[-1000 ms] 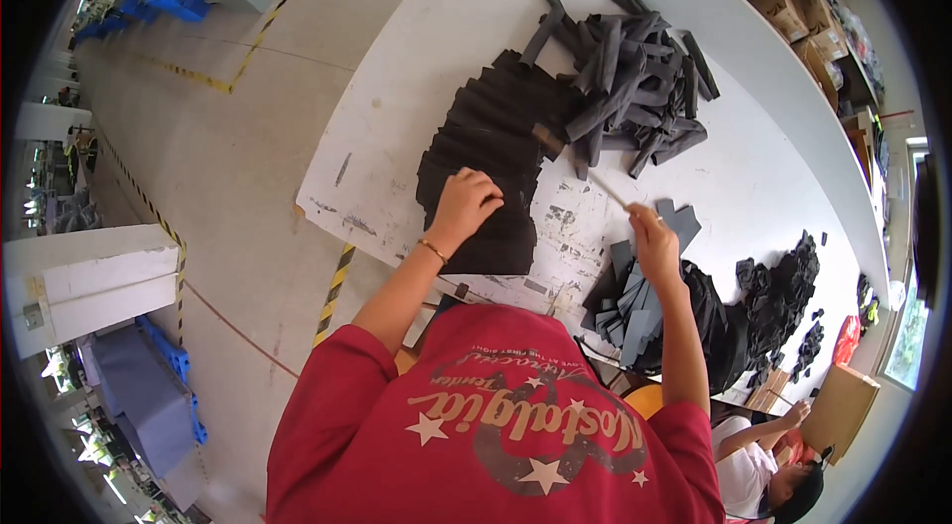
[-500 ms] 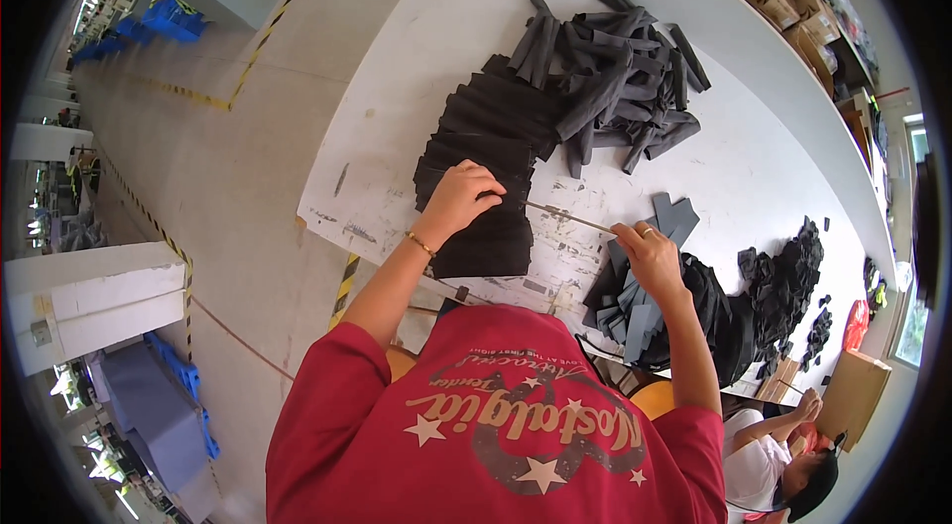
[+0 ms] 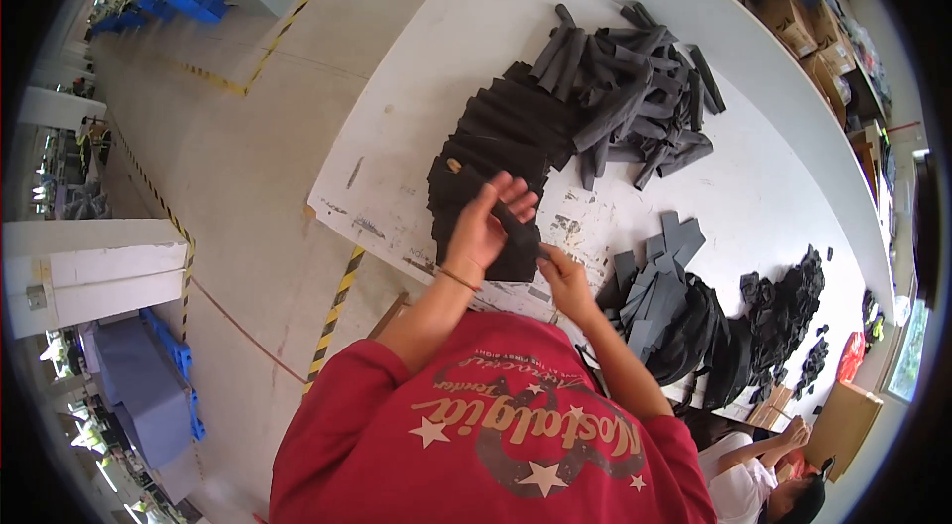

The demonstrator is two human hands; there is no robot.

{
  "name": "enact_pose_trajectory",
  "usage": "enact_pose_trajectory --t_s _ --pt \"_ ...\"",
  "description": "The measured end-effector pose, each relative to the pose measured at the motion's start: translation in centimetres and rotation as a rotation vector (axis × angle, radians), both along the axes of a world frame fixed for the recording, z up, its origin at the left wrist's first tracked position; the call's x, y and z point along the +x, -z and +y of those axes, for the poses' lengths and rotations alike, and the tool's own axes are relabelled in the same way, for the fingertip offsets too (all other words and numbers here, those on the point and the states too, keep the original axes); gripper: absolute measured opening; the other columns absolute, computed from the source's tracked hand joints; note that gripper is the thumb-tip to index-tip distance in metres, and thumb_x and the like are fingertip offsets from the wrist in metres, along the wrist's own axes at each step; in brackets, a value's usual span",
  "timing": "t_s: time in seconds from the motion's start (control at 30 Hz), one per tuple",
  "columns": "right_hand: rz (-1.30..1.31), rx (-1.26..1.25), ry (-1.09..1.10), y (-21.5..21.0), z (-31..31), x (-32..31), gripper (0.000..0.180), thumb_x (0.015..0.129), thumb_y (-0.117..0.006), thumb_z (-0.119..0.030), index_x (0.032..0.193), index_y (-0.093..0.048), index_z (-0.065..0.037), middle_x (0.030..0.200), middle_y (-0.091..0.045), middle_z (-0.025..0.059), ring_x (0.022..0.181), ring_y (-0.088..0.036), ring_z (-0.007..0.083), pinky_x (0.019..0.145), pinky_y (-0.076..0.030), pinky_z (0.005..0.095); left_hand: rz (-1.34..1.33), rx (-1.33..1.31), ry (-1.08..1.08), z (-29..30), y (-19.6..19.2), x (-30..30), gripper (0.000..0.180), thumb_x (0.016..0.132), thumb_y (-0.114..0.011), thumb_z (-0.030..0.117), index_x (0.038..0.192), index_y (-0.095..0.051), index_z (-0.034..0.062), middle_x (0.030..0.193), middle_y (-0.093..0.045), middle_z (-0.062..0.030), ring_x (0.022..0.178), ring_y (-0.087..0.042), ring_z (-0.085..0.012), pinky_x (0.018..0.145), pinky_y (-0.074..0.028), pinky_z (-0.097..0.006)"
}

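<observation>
My left hand (image 3: pixel 491 227) is turned palm up over the black fabric pieces, its fingers stretched out and apart. A narrow black fabric piece (image 3: pixel 518 230) lies against its palm and runs toward my right hand (image 3: pixel 563 278). That hand pinches the near end of the piece between thumb and fingers. Beneath and beyond my hands, a row of overlapping black fabric pieces (image 3: pixel 496 132) spreads across the white table (image 3: pixel 397 117). On the row's left side sits a small tan object (image 3: pixel 453 166), too small to name.
Rolled dark-grey fabric tubes (image 3: pixel 635 93) are heaped farther back. Flat grey strips (image 3: pixel 659 286) and black bags or cloth (image 3: pixel 684 336) lie to the right, with a pile of small black pieces (image 3: pixel 788 296) beyond. A co-worker (image 3: pixel 759 474) is at the lower right.
The thin rod between my hands is out of sight. My right hand has moved left, close to my left hand, which has turned palm up with its fingers spread.
</observation>
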State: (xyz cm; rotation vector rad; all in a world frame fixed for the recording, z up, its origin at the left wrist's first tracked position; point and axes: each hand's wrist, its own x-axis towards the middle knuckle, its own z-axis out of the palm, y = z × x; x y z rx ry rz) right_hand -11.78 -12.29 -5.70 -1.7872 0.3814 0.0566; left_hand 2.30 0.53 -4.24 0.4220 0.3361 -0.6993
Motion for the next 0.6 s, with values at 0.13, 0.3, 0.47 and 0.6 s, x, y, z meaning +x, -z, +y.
enact_pose_trajectory --t_s 0.13,0.3,0.47,0.6 --pt "-0.128 -0.207 0.177 -2.1 2.6 1.4 0.021 0.092 -0.054 -0.008 0.111 -0.058 0.0 0.071 -0.059 0.0199 0.062 -0.061 0.0311 0.057 -0.046 0.0361 0.066 0.077 -0.154 -1.9 0.9 -1.5 0.029 0.085 -0.069 0.028 0.102 -0.061 0.0057 0.076 -0.064 -0.0066 0.075 -0.062 -0.0239 0.08 -0.051 -0.039" --pt "0.121 -0.245 0.0 -2.2 2.4 -2.0 0.015 0.093 -0.052 -0.012 0.101 -0.058 -0.001 0.076 -0.061 0.0245 0.069 -0.061 0.0422 0.057 -0.046 0.0441 0.061 0.327 -0.25 -1.4 -0.1 0.7 0.02 0.086 -0.07 0.023 0.09 -0.062 0.0053 0.075 -0.063 -0.0064 0.061 -0.057 -0.0162 0.058 -0.049 -0.033" --pt "0.168 -0.222 -0.035 -2.7 1.3 -6.4 0.018 0.095 -0.051 -0.015 0.099 -0.062 -0.001 0.065 -0.057 0.0204 0.058 -0.06 0.0302 0.056 -0.046 0.0372 -0.054 0.562 -0.231 -0.2 0.0 2.6 0.02 0.085 -0.071 0.022 0.086 -0.063 0.004 0.06 -0.056 -0.0021 0.042 -0.044 -0.0075 0.037 -0.029 -0.021" --pt "0.209 -0.126 -0.083 -4.2 -0.5 -11.1 0.019 0.093 -0.054 -0.017 0.096 -0.062 0.0 0.07 -0.06 0.0208 0.063 -0.062 0.0288 0.059 -0.047 0.0361 -0.054 0.558 -0.228 0.2 -0.4 4.6 0.027 0.083 -0.073 0.027 0.088 -0.063 0.003 0.052 -0.045 0.003 0.036 -0.031 -0.0052 0.035 -0.02 -0.021"
